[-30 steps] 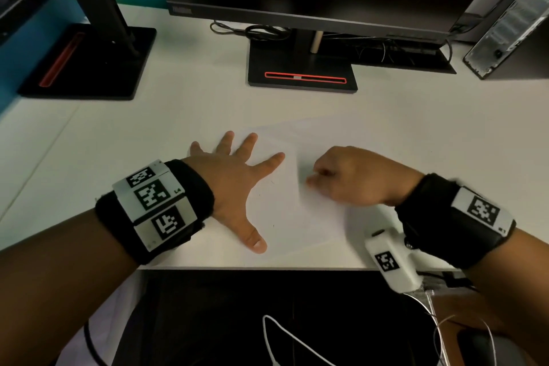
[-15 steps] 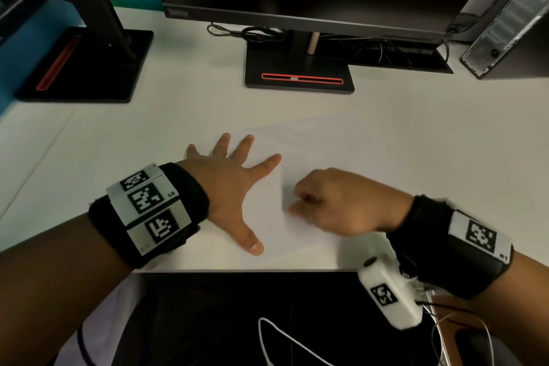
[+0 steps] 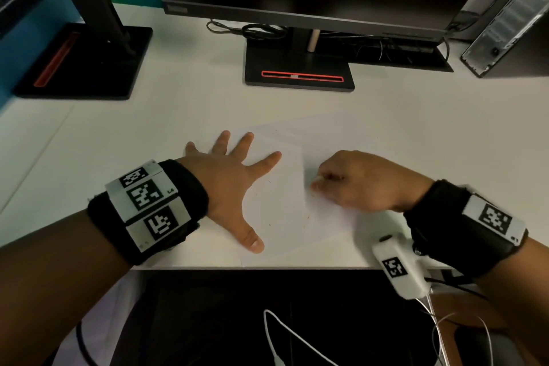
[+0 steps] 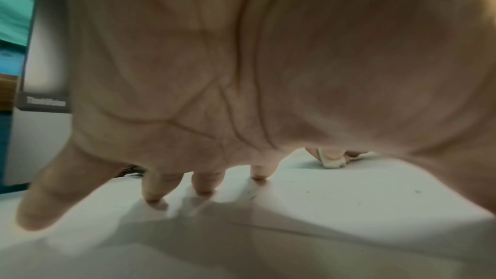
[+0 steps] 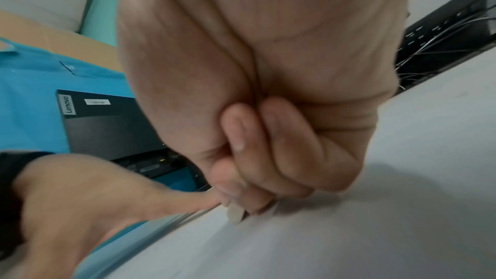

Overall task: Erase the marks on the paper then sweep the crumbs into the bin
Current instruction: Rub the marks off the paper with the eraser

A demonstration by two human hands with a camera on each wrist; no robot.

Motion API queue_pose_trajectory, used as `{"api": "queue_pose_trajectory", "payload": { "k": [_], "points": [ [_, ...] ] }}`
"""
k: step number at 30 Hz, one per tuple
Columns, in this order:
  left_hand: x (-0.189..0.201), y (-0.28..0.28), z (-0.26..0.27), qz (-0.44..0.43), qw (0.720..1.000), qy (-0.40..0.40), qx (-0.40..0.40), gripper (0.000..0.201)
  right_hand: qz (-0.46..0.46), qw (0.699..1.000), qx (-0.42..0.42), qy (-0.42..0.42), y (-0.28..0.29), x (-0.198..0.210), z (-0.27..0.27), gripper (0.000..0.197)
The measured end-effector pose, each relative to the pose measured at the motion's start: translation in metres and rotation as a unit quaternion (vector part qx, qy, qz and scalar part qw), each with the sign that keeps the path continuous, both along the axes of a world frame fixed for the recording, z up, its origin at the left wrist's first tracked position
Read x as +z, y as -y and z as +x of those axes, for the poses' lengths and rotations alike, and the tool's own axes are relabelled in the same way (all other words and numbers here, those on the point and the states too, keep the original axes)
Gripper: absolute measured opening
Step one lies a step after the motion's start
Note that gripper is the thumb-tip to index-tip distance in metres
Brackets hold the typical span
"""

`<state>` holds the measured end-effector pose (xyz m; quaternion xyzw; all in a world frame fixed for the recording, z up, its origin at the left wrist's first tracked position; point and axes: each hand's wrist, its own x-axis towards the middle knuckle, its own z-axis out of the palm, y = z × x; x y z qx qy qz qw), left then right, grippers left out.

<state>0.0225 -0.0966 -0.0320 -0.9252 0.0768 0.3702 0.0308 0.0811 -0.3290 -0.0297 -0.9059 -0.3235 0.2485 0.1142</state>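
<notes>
Fingers (image 5: 236, 133) of the right hand (image 3: 359, 181) are curled tight and pinch a small pale eraser (image 5: 235, 214), its tip touching the paper (image 3: 285, 211). The eraser's long way runs down from the fingertips to the sheet. That fist sits at about 3 o'clock on the sheet, knuckles up, wrist off toward 4 o'clock. The left hand (image 3: 228, 184) lies flat at 9 o'clock, fingers spread wide, pressing the paper to the white desk (image 3: 148, 134). The sheet lies flat by the desk's near edge. A dark monitor stand (image 3: 300, 68) is at 12 o'clock.
</notes>
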Motion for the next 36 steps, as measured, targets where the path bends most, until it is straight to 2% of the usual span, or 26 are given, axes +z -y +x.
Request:
{"api": "queue_pose_trajectory", "payload": {
  "k": [4,8,10,14,19,24,29,33,36],
  "points": [
    [-0.001,0.0,0.0,0.002,1.0,0.002,-0.003,0.15,-0.015,0.997,0.072,-0.019,-0.004,-0.001,-0.025,0.04],
    [0.0,-0.001,0.001,0.0,1.0,-0.001,-0.001,0.15,-0.009,1.0,0.006,-0.014,0.004,0.003,-0.009,0.042],
    [0.0,-0.001,0.0,0.001,1.0,0.0,-0.002,0.149,0.0,1.0,0.004,0.001,0.004,0.002,-0.01,0.041],
    [-0.002,0.0,0.001,0.008,1.0,0.0,-0.004,0.15,0.002,0.995,0.089,-0.038,0.0,-0.004,-0.035,0.039],
    [-0.001,0.001,0.001,0.008,1.0,0.002,-0.004,0.15,0.0,1.0,-0.002,0.004,0.007,0.001,-0.01,0.041],
    [0.0,0.001,0.002,0.011,1.0,-0.003,-0.002,0.15,0.008,0.995,0.088,-0.038,0.001,-0.006,-0.042,0.04],
    [0.001,0.002,0.001,0.007,1.0,-0.004,-0.002,0.15,0.008,1.0,-0.007,0.008,0.011,-0.002,-0.013,0.041],
    [0.0,0.001,0.001,0.012,1.0,-0.005,-0.003,0.15,0.02,0.997,0.07,-0.008,0.003,-0.006,-0.042,0.039],
    [0.001,0.001,0.001,0.009,1.0,-0.007,-0.003,0.149,0.002,0.999,0.038,-0.006,0.012,-0.004,-0.028,0.041]
  ]
}}
